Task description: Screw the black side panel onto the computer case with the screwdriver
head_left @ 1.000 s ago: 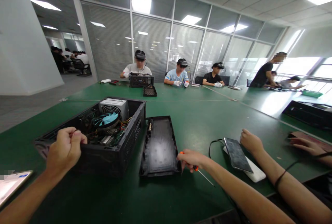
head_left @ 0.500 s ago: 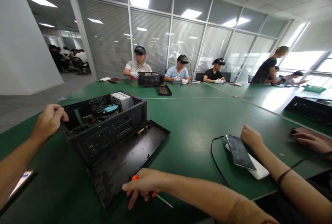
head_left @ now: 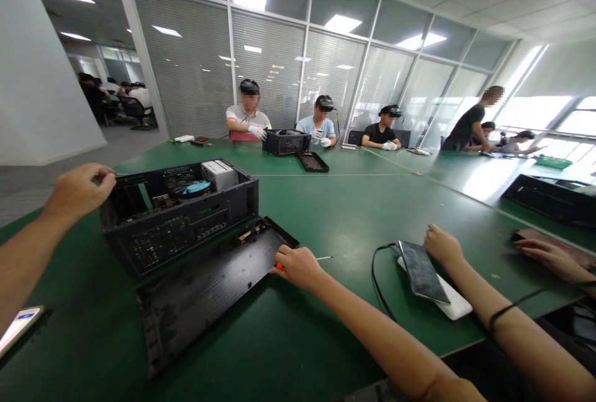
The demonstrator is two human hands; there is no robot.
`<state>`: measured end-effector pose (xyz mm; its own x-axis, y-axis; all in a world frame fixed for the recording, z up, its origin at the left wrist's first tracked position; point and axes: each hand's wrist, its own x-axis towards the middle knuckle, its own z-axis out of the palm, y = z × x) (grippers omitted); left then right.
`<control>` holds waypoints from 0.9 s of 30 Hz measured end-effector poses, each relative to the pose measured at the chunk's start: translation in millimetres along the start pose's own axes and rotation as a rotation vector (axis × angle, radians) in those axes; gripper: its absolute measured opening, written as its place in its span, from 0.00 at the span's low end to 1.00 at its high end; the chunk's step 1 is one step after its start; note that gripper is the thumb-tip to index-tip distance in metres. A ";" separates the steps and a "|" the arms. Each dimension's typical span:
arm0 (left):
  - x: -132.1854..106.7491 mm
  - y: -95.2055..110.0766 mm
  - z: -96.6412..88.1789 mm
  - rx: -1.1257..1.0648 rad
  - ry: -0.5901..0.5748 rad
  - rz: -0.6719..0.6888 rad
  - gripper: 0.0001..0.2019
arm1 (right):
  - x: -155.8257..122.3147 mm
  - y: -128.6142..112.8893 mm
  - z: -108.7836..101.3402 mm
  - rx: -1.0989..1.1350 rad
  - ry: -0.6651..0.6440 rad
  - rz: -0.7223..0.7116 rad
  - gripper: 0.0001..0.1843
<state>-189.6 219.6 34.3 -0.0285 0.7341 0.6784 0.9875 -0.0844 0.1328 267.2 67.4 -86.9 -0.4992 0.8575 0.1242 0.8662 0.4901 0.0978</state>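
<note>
An open black computer case lies at my left with its inside facing up. In it show a blue fan, a silver power supply and a green board. My left hand is closed, its fingertips at the case's left top edge. A black side panel lies flat on the table in front of the case. At the panel's right edge is my right hand, wrapped round the orange handle of a screwdriver; the thin shaft points right.
Green table spreads ahead. On my right, another person's arm rests by a tablet on a white slab, with a black cable. A phone lies at lower left. Opposite, gloved people sit near another case.
My right hand has moved up and right along the panel with the screwdriver. The case now stands farther from the panel, and my left hand has shifted along its edge.
</note>
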 end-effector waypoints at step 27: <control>-95.0 248.3 140.8 -0.711 -0.564 0.588 0.12 | 31.6 79.3 -32.6 0.589 0.629 0.111 0.05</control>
<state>80.0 223.8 -98.9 0.6750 0.6401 0.3669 0.5021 -0.7629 0.4072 319.4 128.3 -43.0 -0.1799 0.7447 0.6427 0.6947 0.5587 -0.4530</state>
